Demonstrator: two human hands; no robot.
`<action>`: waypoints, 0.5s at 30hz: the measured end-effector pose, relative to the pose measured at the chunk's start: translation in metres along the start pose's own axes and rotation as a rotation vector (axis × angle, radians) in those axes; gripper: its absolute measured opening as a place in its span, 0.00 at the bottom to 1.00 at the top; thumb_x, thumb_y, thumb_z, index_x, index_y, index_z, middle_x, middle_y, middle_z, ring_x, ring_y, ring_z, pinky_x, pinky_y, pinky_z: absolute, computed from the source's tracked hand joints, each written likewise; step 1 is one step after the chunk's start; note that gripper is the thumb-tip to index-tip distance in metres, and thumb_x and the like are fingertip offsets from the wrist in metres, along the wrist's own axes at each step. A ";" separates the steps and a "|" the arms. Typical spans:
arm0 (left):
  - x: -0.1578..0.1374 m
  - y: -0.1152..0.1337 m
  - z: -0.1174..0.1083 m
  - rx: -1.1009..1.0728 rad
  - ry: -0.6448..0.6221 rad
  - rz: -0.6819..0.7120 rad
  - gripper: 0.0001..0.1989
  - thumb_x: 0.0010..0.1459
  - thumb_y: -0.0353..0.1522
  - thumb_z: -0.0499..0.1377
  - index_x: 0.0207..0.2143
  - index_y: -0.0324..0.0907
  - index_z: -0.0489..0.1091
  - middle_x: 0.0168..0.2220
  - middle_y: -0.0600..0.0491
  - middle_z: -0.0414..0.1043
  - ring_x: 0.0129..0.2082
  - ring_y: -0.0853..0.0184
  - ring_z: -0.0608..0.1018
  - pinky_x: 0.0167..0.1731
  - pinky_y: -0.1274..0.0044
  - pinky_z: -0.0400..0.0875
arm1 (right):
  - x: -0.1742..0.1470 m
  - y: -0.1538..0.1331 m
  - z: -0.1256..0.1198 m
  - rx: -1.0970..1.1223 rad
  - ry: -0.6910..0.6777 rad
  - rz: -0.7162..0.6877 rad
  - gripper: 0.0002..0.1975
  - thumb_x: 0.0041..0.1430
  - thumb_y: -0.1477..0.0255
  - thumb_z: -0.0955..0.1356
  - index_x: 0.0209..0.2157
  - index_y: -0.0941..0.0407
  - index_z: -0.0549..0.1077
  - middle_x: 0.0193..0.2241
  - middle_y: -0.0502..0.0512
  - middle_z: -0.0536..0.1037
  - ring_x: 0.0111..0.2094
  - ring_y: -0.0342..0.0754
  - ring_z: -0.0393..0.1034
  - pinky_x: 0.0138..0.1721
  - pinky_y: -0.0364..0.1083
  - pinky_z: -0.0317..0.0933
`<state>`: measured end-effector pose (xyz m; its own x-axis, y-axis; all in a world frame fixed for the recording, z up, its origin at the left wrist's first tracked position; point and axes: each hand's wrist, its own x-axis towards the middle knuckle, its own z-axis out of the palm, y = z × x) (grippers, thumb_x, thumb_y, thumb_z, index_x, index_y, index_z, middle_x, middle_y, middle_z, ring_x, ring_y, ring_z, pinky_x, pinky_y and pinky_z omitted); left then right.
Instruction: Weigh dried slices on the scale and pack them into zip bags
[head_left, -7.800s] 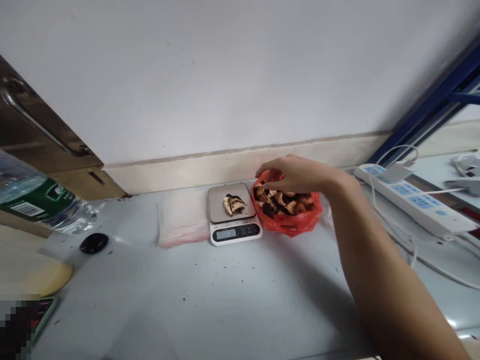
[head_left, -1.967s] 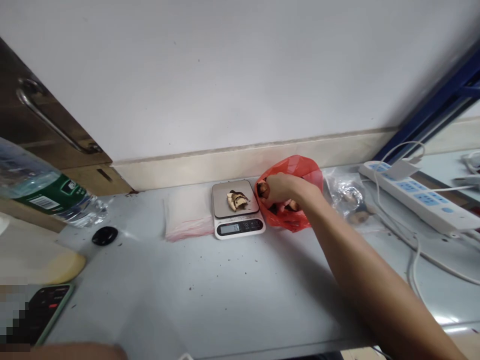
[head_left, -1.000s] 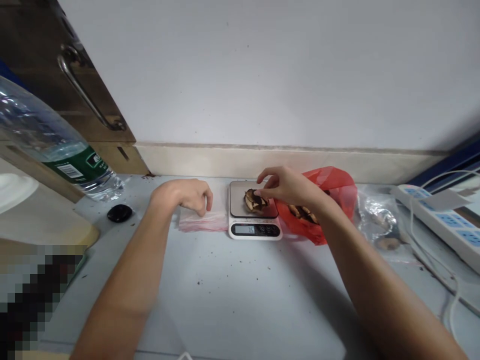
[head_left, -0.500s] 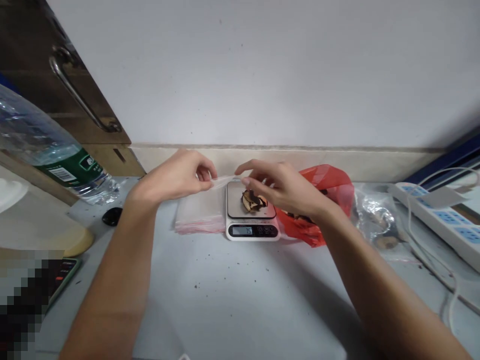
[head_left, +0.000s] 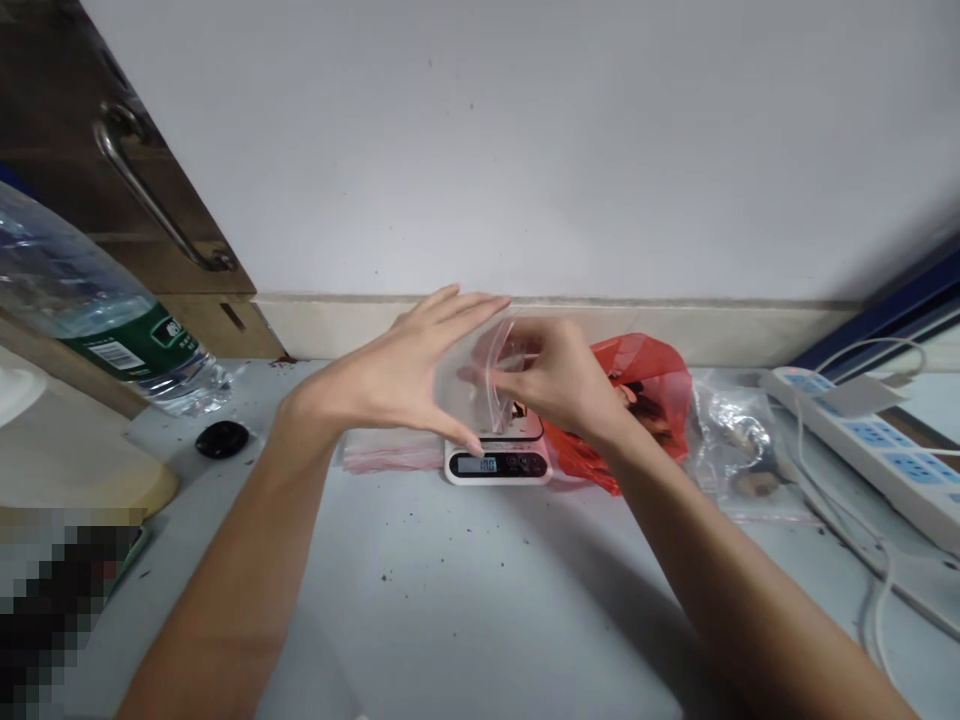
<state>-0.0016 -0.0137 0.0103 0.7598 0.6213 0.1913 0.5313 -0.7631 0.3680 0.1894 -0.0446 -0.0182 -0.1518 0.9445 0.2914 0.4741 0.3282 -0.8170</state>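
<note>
A clear zip bag (head_left: 474, 385) stands over the digital scale (head_left: 498, 466), its mouth facing right. My right hand (head_left: 559, 375) pinches the bag at its mouth, fingertips partly hidden behind the plastic. Around the bag's left side, my left hand (head_left: 397, 375) is open, thumb and fingers spread wide. Dark dried slices (head_left: 519, 410) show only in part on the scale's plate, behind the bag. A stack of flat zip bags (head_left: 394, 452) lies left of the scale, under my left wrist. At the right, a red plastic bag (head_left: 660, 372) holds more dried slices.
A filled clear bag (head_left: 739, 440) lies beside a white power strip (head_left: 870, 430) with loose cables. To the left are a tilted water bottle (head_left: 127, 330), a black round lid (head_left: 222, 438) and a whitish jug (head_left: 71, 440). Dark crumbs dot the table (head_left: 450, 640).
The zip bag has come over the scale, held by my right hand. My left hand moved right and spread its fingers. The scale reading went from 7.5 to 10.0.
</note>
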 end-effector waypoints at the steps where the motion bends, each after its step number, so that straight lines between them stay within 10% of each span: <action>1: 0.001 -0.002 0.002 -0.002 -0.015 0.001 0.57 0.45 0.53 0.72 0.72 0.47 0.54 0.74 0.45 0.53 0.75 0.47 0.52 0.71 0.61 0.51 | 0.000 0.000 -0.001 0.011 -0.018 -0.009 0.10 0.51 0.67 0.76 0.25 0.56 0.74 0.27 0.52 0.80 0.31 0.48 0.74 0.33 0.44 0.64; 7: 0.001 -0.015 -0.004 0.059 0.061 -0.181 0.39 0.52 0.47 0.63 0.63 0.40 0.68 0.63 0.43 0.72 0.61 0.49 0.74 0.62 0.64 0.65 | 0.005 0.007 -0.012 -0.037 0.000 0.055 0.15 0.63 0.61 0.70 0.26 0.55 0.70 0.26 0.52 0.77 0.30 0.48 0.74 0.33 0.46 0.64; 15: -0.014 -0.047 -0.019 0.144 -0.235 -0.516 0.52 0.47 0.55 0.60 0.70 0.39 0.60 0.70 0.40 0.63 0.66 0.46 0.69 0.65 0.64 0.61 | 0.010 0.024 -0.035 -0.227 0.018 0.208 0.02 0.64 0.72 0.69 0.37 0.55 0.75 0.37 0.58 0.84 0.36 0.50 0.78 0.34 0.46 0.67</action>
<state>-0.0440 0.0168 0.0074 0.4431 0.8754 -0.1932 0.8878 -0.3988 0.2296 0.2292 -0.0281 -0.0176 -0.0165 0.9901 0.1397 0.6755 0.1141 -0.7285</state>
